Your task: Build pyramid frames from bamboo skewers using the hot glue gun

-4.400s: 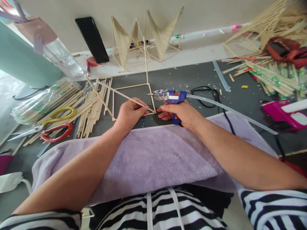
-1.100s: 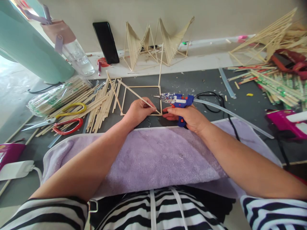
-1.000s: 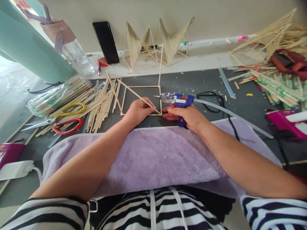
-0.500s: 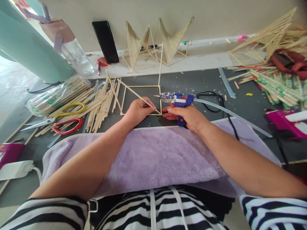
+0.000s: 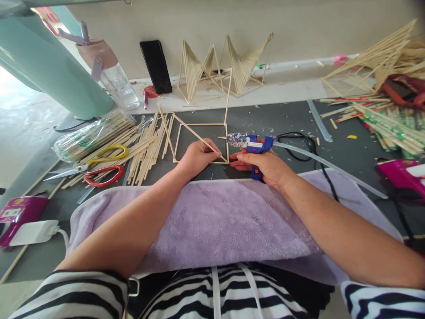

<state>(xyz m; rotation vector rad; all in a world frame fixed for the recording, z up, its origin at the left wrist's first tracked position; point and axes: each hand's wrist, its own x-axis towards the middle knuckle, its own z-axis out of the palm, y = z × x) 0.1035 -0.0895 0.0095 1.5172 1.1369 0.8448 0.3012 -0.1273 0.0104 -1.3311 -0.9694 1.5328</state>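
Your left hand (image 5: 196,156) pinches a thin stick (image 5: 195,136) against the square stick frame (image 5: 201,142) on the counter (image 5: 282,115). Your right hand (image 5: 265,166) is closed around the glue gun (image 5: 254,145). The frame looks light and brittle; hold it near the joints.

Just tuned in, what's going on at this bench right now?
A person sits with a purple towel over the lap. The left hand pinches a slanted stick against the near right corner of a square stick frame. The right hand grips a blue glue gun, nozzle pointing at that frame.
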